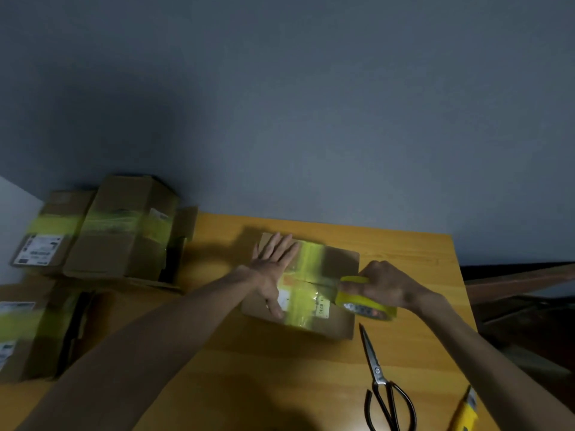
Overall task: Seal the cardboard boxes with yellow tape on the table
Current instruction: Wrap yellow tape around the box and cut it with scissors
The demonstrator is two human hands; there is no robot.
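Cardboard like this is light and a little springy, so we judge that the box [337,318] in the middle of the frame would slide on the smooth bench [264,368] if nothing pinned it. Our left hand [273,269] lies flat on the left part of its top, fingers [280,244] straight and spread, holding nothing, only pressing. A yellow strip [306,275] already crosses the lid from the far edge to the near one.

Our right hand [389,284] grips the tape roll [364,303] at the box's right edge, fingers curled over its rim. Whether tape runs from the roll onto the lid we cannot tell through the blur.

The roll is a stiff ring and is best held across its rim, as now. The tape itself is thin and sticky and will likely wrinkle unless pulled taut. The flaps are best pressed just beside the seam.

Scissors [378,377] lie at lower right, near the roll. A yellow knife [465,412] sits in the bottom right corner. Taped boxes [124,237] are piled at the left of the frame.
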